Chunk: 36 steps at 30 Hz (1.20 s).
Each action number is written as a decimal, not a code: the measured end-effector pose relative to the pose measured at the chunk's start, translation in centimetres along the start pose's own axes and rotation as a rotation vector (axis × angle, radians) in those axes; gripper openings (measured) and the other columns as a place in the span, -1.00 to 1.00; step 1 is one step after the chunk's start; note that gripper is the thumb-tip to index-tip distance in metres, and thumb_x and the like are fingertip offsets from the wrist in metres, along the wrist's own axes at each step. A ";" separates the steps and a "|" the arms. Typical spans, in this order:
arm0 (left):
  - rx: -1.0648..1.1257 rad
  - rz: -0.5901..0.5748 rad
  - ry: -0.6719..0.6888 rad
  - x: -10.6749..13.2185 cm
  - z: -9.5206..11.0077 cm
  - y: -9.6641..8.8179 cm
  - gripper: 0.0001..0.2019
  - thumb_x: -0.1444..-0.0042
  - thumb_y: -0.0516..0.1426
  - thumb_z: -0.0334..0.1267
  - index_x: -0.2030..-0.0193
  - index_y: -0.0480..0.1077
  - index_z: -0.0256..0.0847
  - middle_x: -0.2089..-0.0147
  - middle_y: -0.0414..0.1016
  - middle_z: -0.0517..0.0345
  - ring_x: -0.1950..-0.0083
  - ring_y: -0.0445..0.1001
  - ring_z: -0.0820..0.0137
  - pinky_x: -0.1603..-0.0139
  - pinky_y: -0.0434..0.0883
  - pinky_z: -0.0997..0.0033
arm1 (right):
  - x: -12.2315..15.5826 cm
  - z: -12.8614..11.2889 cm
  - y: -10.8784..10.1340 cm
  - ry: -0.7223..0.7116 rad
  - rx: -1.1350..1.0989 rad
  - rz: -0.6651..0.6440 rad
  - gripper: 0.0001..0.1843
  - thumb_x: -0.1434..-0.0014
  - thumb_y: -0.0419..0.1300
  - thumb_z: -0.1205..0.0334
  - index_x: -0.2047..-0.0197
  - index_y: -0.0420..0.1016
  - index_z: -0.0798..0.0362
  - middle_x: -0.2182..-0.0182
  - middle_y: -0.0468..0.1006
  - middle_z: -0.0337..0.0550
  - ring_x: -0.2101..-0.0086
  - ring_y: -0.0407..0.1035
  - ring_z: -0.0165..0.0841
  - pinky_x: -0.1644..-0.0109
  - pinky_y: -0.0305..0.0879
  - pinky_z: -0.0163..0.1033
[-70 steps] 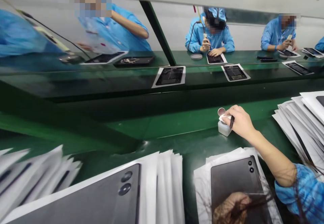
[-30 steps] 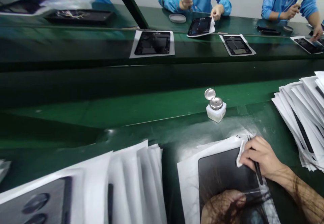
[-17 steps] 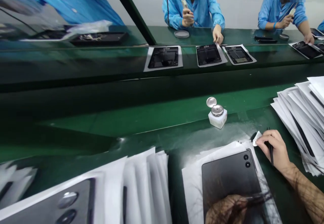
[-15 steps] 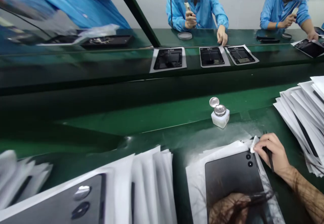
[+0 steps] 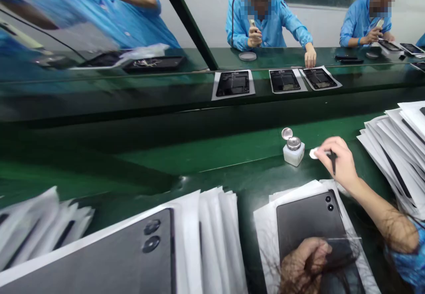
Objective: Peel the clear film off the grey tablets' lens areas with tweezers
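My right hand (image 5: 338,161) pinches a small white wipe (image 5: 314,153) and also holds a thin black tool; it hovers just right of a white solvent bottle (image 5: 293,148) with an open metal cap. My left hand (image 5: 303,265) lies at the bottom edge on the lower end of a dark grey tablet back cover (image 5: 312,221) with two camera lenses; strands of hair partly veil the hand. The cover rests on a pile of white sheets (image 5: 265,227).
A fanned stack of white sheets with another dark cover (image 5: 126,258) lies at the lower left. More stacked sheets (image 5: 395,152) sit at the right. Across the green belt (image 5: 199,152), opened tablets (image 5: 233,83) lie on sheets before people in blue coats.
My right hand has lifted the wipe off the cover's camera corner and moved up toward the solvent bottle. My left hand has stayed on the cover.
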<state>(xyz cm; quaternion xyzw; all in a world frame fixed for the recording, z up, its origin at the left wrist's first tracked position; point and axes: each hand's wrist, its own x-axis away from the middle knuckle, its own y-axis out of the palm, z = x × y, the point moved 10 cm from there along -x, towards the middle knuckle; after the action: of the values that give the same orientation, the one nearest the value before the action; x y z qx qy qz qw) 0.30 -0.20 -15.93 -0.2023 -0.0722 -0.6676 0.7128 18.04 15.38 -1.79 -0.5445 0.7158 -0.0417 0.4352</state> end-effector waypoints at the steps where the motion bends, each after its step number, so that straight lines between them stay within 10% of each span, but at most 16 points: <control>1: 0.052 -0.004 -0.014 -0.1 -0.1 0.0 -0.70 0.07 0.21 0.22 0.56 0.60 0.14 0.53 0.70 0.19 0.52 0.57 0.11 0.44 0.52 0.19 | -1.4 -0.6 0.7 -0.010 -0.007 0.006 -0.84 -0.24 0.27 0.23 0.40 0.55 -0.05 0.33 0.55 -0.14 0.25 0.48 -0.20 0.12 0.45 -0.04; 7: 0.264 0.025 -0.063 -0.7 -0.1 -0.5 -0.61 0.10 0.29 0.23 0.49 0.56 -0.06 0.56 0.66 0.15 0.64 0.50 0.29 0.60 0.40 0.37 | -5.7 -1.7 6.3 0.009 0.123 -0.202 -0.89 -0.17 0.33 0.26 0.40 0.61 -0.03 0.25 0.58 -0.09 0.20 0.44 -0.17 0.02 0.42 -0.02; 13: 0.356 0.021 -0.119 -0.9 0.0 -0.9 -0.61 0.14 0.33 0.19 0.49 0.49 -0.10 0.57 0.65 0.17 0.67 0.48 0.31 0.66 0.32 0.39 | -2.0 -2.2 -0.4 -0.041 -0.104 -0.079 -0.79 -0.37 0.11 0.23 0.14 0.59 -0.04 0.17 0.60 -0.06 0.08 0.49 -0.20 -0.07 0.44 -0.04; 17: 0.353 -0.029 -0.167 -1.1 -0.1 -1.1 -0.64 0.12 0.35 0.15 0.46 0.50 -0.11 0.54 0.67 0.19 0.63 0.51 0.31 0.63 0.38 0.40 | 3.5 -1.4 -3.0 0.070 -0.185 -0.311 -0.78 -0.39 0.07 0.28 0.13 0.57 -0.07 0.21 0.65 -0.09 0.14 0.56 -0.23 0.03 0.51 -0.14; 28: 0.233 -0.152 -0.048 -1.4 0.8 0.5 -0.80 0.02 0.34 0.01 0.43 0.60 -0.05 0.49 0.69 0.21 0.47 0.53 0.31 0.38 0.47 0.39 | 13.4 -3.5 0.2 0.042 -0.317 -0.634 -0.49 -0.30 0.18 0.22 -0.28 0.30 -0.31 0.29 0.65 -0.23 0.35 0.57 -0.21 0.20 0.57 -0.14; 32: 0.212 -0.232 -0.028 -1.0 1.3 0.7 -0.68 0.00 0.34 0.01 0.10 0.66 0.01 0.26 0.79 0.14 0.37 0.63 0.25 0.24 0.58 0.31 | 14.1 -2.3 0.0 0.167 -0.371 -0.638 -0.45 -0.33 0.17 0.20 -0.33 0.24 -0.36 0.27 0.64 -0.27 0.32 0.57 -0.25 0.10 0.57 -0.19; 36: 0.168 -0.261 -0.028 -0.9 0.8 1.1 -0.79 -0.06 0.29 -0.01 0.27 0.69 -0.02 0.39 0.79 0.10 0.41 0.66 0.23 0.30 0.60 0.33 | 13.3 -0.4 -1.6 0.298 -0.442 -0.522 -0.59 -0.37 0.05 -0.11 -0.19 0.46 -0.25 0.07 0.57 -0.07 0.15 0.53 -0.14 0.05 0.54 -0.10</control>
<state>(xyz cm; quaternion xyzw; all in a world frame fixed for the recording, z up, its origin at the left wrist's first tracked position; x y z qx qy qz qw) 1.47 0.93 -15.73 -0.1401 -0.1638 -0.7432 0.6334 18.59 3.69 -8.41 -0.7775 0.6000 -0.0746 0.1730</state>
